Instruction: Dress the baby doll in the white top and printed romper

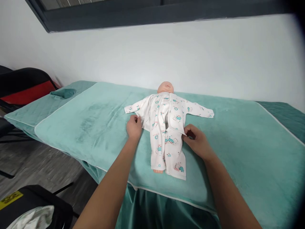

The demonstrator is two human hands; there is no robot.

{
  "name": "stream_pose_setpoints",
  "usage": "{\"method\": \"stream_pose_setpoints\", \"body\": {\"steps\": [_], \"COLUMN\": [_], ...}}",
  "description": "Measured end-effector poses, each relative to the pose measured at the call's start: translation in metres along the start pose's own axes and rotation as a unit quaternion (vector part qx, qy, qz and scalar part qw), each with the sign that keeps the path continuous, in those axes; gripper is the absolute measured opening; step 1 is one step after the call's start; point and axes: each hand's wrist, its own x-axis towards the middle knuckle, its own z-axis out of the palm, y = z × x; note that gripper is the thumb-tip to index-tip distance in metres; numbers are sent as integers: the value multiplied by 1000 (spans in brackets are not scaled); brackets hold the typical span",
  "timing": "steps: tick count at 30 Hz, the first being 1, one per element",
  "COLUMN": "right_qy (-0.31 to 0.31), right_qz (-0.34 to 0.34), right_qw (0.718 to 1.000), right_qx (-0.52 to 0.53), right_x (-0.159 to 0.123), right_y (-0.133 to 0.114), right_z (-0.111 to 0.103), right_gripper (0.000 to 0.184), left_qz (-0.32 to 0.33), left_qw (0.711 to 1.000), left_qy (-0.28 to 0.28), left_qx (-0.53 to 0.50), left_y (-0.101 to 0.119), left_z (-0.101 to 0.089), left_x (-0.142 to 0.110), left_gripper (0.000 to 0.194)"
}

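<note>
In the head view, taking the doll's middle as the clock's centre, I have the doll [166, 87] lying on its back on the green-covered bed [95, 127], its head at twelve o'clock and a bare bit of foot [158, 171] between six and seven. It wears a white printed top [176, 108], sleeves stretched to ten and two, and matching trousers [172, 149] below. At nine, my left hand [134, 127] has thumb and fingers together, pinching the top's side edge under the sleeve. Just past three, my right hand [195, 140] pinches the top's lower corner, drawing it to a point over the trousers. Between nine and ten, well apart, stands a black and red chair [30, 90]; near eight sits a patterned cloth [35, 218].
</note>
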Motion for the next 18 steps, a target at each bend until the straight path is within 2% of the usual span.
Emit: {"method": "stream_pose_setpoints", "body": {"steps": [3,7,9,12,14,15,18], "right_qy": [-48,-67,-35,100,160,165,89], "right_qz": [31,9,-15,-57,-95,-116,-172], "right_qw": [998,998,999,993,982,979,974], "right_qx": [-35,-15,5,5,-22,-41,-121], "right_x": [0,-2,-3,3,18,30,81], "right_y": [-2,1,1,-8,-21,-29,-51], "right_z": [-1,-2,-1,6,13,18,33], "right_gripper": [11,12,16,18,13,11,10], "left_qz": [0,-8,-14,-23,-29,-32,-40], "left_qw": [1000,1000,999,998,997,997,996], "left_qy": [3,21,29,38,41,41,40], "left_qx": [-5,-16,-26,-47,-58,-61,-67], "left_y": [0,-1,-2,-3,-4,-4,-3], "left_z": [0,1,2,2,2,2,1], "left_x": [0,0,-1,-1,-1,-1,-2], "left_gripper": [14,15,16,19,19,19,19]}}
